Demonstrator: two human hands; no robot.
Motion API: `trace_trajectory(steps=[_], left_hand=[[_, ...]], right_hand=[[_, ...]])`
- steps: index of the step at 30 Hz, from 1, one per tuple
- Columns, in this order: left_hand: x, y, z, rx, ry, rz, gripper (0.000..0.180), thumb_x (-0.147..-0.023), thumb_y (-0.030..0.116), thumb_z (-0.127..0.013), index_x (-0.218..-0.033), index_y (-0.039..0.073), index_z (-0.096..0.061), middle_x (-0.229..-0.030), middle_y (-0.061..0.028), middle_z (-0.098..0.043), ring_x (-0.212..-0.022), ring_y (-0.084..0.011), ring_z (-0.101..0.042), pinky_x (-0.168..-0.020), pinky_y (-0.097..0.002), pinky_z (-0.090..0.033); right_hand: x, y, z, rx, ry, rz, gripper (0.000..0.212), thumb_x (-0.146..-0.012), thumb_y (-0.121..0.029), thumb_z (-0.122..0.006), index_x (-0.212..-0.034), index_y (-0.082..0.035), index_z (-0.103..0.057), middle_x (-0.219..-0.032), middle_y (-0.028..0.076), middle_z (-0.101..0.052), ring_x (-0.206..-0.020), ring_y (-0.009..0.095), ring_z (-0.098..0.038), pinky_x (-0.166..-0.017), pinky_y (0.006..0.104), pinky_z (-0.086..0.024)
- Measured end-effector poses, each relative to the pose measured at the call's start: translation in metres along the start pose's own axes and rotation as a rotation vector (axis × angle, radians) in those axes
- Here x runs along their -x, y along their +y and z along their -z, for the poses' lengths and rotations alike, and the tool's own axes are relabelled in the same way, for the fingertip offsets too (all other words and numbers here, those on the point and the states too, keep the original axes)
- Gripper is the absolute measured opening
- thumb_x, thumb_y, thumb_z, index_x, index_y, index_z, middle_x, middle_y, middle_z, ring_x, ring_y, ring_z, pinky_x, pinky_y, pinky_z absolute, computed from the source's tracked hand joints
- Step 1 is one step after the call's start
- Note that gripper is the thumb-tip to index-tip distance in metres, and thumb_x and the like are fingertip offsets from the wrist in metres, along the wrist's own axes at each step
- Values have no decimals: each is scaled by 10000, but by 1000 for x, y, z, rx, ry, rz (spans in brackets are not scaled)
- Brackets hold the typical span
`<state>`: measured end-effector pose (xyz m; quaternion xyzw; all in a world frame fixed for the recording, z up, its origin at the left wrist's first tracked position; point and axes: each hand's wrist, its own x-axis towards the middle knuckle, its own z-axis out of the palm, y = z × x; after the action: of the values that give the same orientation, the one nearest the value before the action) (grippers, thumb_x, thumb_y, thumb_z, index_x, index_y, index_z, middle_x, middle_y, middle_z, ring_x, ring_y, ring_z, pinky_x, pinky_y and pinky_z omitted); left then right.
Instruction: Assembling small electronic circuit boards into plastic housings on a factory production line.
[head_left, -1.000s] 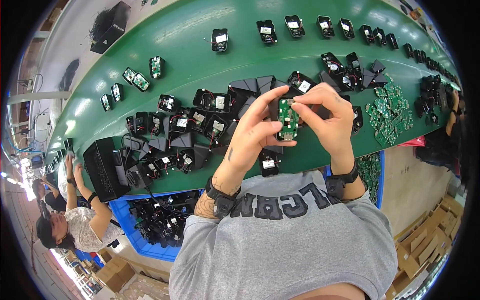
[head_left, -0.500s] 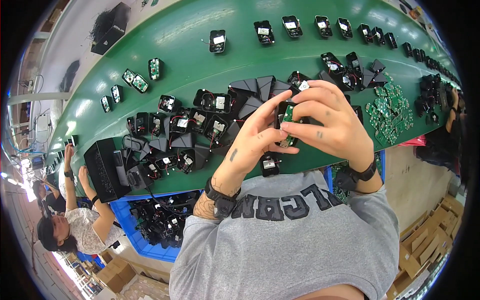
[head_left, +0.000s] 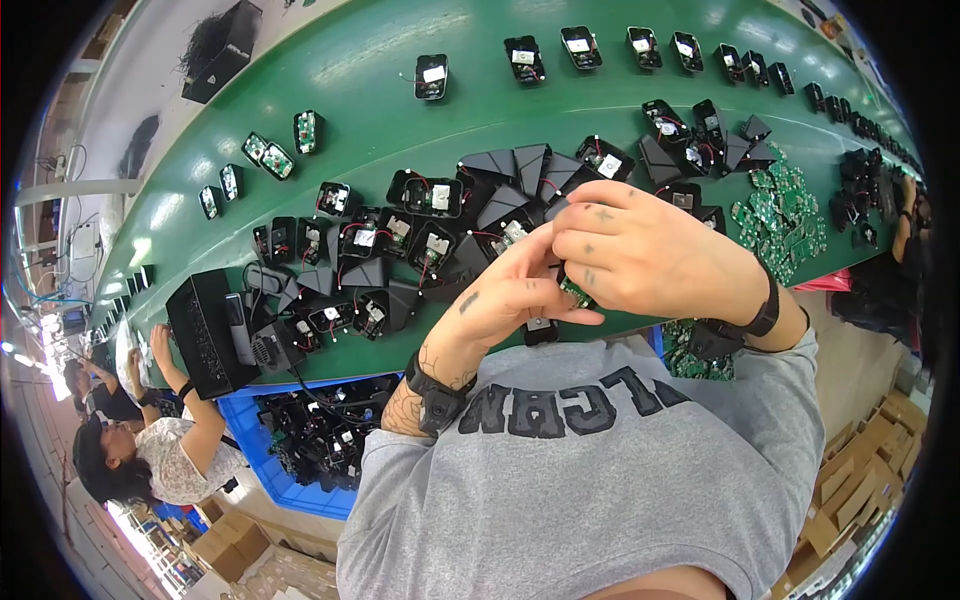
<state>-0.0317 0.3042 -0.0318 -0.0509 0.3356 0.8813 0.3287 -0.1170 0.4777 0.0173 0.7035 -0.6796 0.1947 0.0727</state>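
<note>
In front of my chest, my left hand (head_left: 505,290) is closed around a small black plastic housing, mostly hidden by my fingers. A green circuit board (head_left: 577,292) shows in the gap beside my left thumb. My right hand (head_left: 650,255) bends over the top, its curled fingers on the board; their tips are out of sight. Just beyond my hands lies an open black housing (head_left: 605,158) with a white part and thin wires. More open black housings (head_left: 435,192) and dark angular covers (head_left: 505,205) crowd the table left of my hands.
A pile of green circuit boards (head_left: 782,225) lies on the green table (head_left: 370,120), to the right. Housings (head_left: 525,60) line its far side. A black box (head_left: 208,335) stands at left, near a co-worker (head_left: 185,450). A blue bin (head_left: 300,495) with black parts sits below the edge.
My right hand has rolled over the held housing, its fingers now covering most of the board. My right elbow has swung outward. The co-worker's hands at left have shifted.
</note>
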Motion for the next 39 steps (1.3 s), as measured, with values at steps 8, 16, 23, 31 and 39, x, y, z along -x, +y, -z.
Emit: trace_trajectory(steps=[8,16,23,31,39], left_hand=[[-1,7,-4,-63,36,-126,793,-712,-97,-494,-1456,29,-251,-1300,-73,-412,-992,-121,-554,-846,-380,-583],[-1,9,-3,-8,63,-160,812,-710,-75,-470,-1474,74,-236,-1399,-85,-368,-1225,-185,-469,-856,-390,-578],[-3,6,-1,-36,66,-152,770,-771,-50,-456,-1482,104,-205,-1375,-91,-383,-1157,-195,-536,-884,-434,-561],[-4,7,3,93,-13,-129,789,-761,-62,-448,-1481,141,-198,-1342,-99,-410,-1161,-196,-523,-897,-453,-554],[-5,8,4,-33,5,-261,793,-771,-67,-449,-1488,153,-192,-1335,-137,-431,-1120,-289,-584,-905,-434,-548]], right_hand=[[8,16,-15,-644,455,-279,182,-586,41,-646,-734,-54,-600,-825,49,-628,-818,262,-616,-730,371,-500],[13,3,-13,-271,511,-293,321,-555,-1,-684,-860,-96,-657,-1040,79,-636,-1011,322,-597,-909,448,-458],[10,5,-21,-143,309,-285,274,-655,-106,-738,-928,-104,-713,-1099,81,-627,-1094,308,-568,-975,512,-420],[9,7,-45,-350,521,-239,264,-680,-88,-727,-940,-43,-711,-838,28,-674,-835,243,-652,-873,473,-500],[19,-2,-24,-325,496,-484,553,-594,-261,-822,-1075,-47,-656,-1181,115,-615,-1169,351,-550,-1011,503,-406]])
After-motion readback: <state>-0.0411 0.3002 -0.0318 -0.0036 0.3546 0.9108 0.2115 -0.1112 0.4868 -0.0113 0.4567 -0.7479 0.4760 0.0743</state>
